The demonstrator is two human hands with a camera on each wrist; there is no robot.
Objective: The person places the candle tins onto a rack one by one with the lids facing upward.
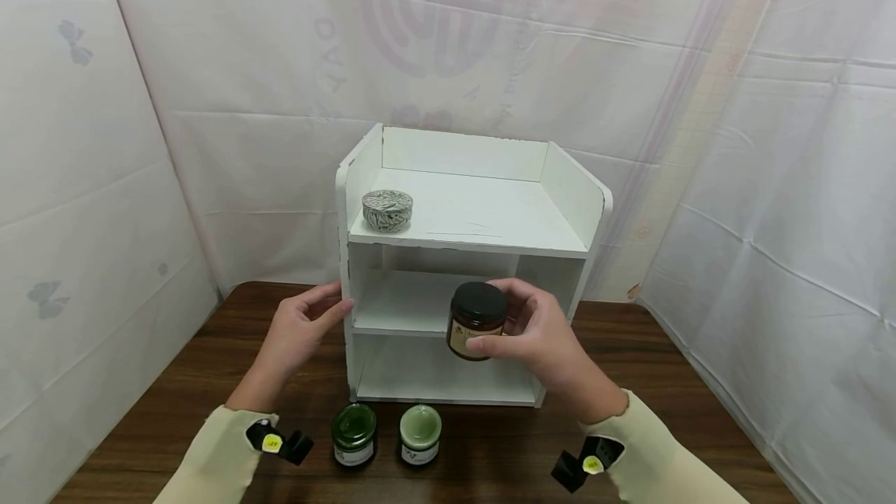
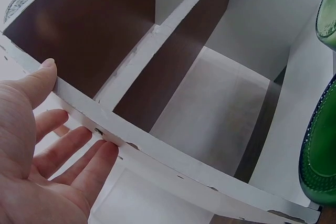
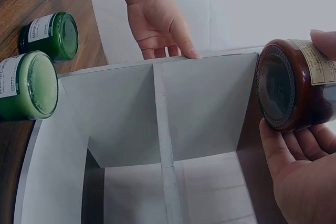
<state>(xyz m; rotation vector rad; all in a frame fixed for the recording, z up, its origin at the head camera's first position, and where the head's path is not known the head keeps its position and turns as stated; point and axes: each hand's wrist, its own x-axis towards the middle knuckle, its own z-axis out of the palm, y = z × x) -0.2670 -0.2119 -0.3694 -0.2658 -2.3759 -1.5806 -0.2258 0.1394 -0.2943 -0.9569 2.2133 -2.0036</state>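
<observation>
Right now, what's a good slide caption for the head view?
Left hand touches the shelf; right hand holds the brown jar in front.

White cloth walls [image 1: 259, 61] rise from nine o'clock through twelve to three, creased, with a faint pinkish round emblem [image 1: 434, 6] at twelve and a grey bow print [image 1: 75, 43] at ten. A dark wood-grain counter [image 1: 651, 379] spans six o'clock, bearing a white shelf unit [image 1: 483, 208] under soft light.

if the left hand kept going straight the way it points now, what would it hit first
The left side panel of the white shelf unit: the left hand is right at it, and seems to be touching already, though contact is hard to confirm.
</observation>
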